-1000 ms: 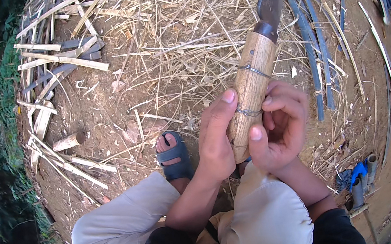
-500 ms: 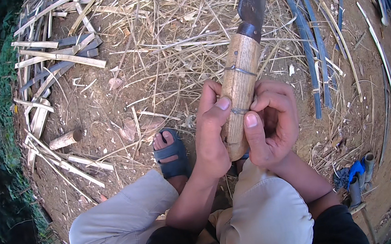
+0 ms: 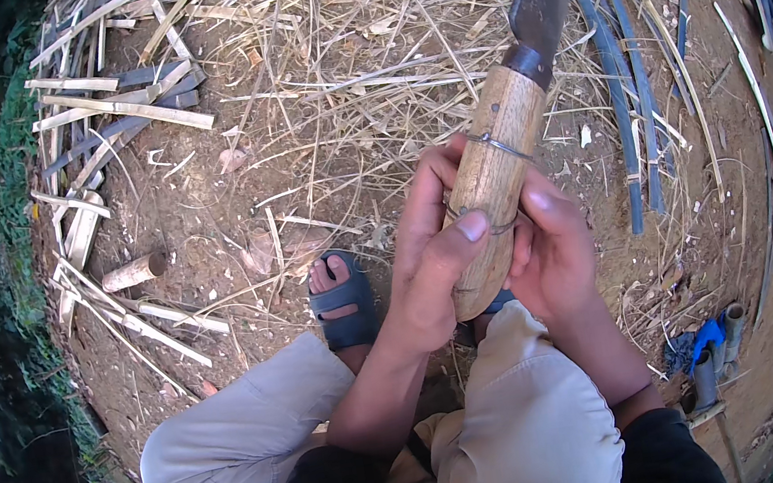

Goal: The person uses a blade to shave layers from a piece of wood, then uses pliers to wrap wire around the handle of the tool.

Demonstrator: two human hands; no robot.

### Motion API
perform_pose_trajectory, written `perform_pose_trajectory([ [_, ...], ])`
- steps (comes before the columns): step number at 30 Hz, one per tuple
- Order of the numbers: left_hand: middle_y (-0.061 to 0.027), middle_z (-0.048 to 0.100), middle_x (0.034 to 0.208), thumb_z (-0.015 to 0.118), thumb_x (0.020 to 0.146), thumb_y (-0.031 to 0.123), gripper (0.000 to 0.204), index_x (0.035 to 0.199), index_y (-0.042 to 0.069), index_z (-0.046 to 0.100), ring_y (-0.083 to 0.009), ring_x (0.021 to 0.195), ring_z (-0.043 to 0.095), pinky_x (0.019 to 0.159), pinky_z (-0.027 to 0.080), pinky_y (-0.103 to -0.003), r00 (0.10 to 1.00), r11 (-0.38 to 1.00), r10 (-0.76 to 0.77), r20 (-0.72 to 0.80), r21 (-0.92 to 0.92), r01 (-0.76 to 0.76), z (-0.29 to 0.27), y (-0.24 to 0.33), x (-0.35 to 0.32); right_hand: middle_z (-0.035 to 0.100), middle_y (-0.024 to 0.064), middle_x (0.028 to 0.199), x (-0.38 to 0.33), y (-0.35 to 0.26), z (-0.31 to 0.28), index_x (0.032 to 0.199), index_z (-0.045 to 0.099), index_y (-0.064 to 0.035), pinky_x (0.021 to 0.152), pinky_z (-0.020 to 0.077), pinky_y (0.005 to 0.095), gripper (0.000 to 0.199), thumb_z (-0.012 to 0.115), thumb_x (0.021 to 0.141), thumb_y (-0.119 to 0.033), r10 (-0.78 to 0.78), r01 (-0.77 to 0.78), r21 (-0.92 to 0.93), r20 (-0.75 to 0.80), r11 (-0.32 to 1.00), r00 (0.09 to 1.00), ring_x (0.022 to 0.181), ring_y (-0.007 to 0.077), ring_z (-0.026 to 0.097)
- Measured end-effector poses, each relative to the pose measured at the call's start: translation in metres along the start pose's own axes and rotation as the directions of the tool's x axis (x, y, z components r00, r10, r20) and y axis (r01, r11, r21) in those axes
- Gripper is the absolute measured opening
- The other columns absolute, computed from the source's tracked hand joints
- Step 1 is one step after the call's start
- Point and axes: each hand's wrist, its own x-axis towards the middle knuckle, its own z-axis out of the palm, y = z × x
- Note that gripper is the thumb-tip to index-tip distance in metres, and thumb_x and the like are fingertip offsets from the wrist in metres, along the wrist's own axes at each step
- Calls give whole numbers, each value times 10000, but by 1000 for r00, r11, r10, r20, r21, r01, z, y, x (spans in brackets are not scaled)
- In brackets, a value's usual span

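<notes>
A large knife point(image 3: 493, 165) is held up in front of me, its dark blade point(image 3: 553, 2) slanting up and to the right past the picture's top edge. Its thick wooden handle has a dark metal collar and two thin wire bands around it. My left hand point(image 3: 430, 265) grips the handle from the left, thumb lying across its front by the lower band. From the right, my right hand point(image 3: 557, 256) cups the handle's lower half, with its fingers curled against the side and partly hidden behind the wood.
Pale shavings point(image 3: 357, 46) litter the ground ahead. Split bamboo strips point(image 3: 131, 105) pile up at far left, near a short wooden piece point(image 3: 133, 271). Long dark strips point(image 3: 621, 106) lie to the right. Several tubes with a blue cloth point(image 3: 708, 336) sit at lower right.
The knife has shifted to the right and tilts further right. My right thumb has left the front of the handle, and the right fingers now lie along its side. My left hand keeps its grip.
</notes>
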Motion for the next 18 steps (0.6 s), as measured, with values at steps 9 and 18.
perform_pose_trajectory([
  [9,-130,515,1076,506,893,183,343,1167,-1,411,-153,819,584,719,490,-294,1000,1000,-25,18,10,25,-8,2,-4,634,27,986,9,12,2,1379,487,55,512,381,175,619,671,898,-288,16,-26,84,117,996,993,600,12,447],
  [18,-161,566,1086,600,889,264,420,1176,5,435,-193,916,639,760,515,-280,999,1000,-16,-41,-24,15,-13,-5,-8,575,110,1179,12,23,-18,1426,405,67,735,446,250,747,665,890,-385,90,-113,98,212,989,973,910,117,529],
])
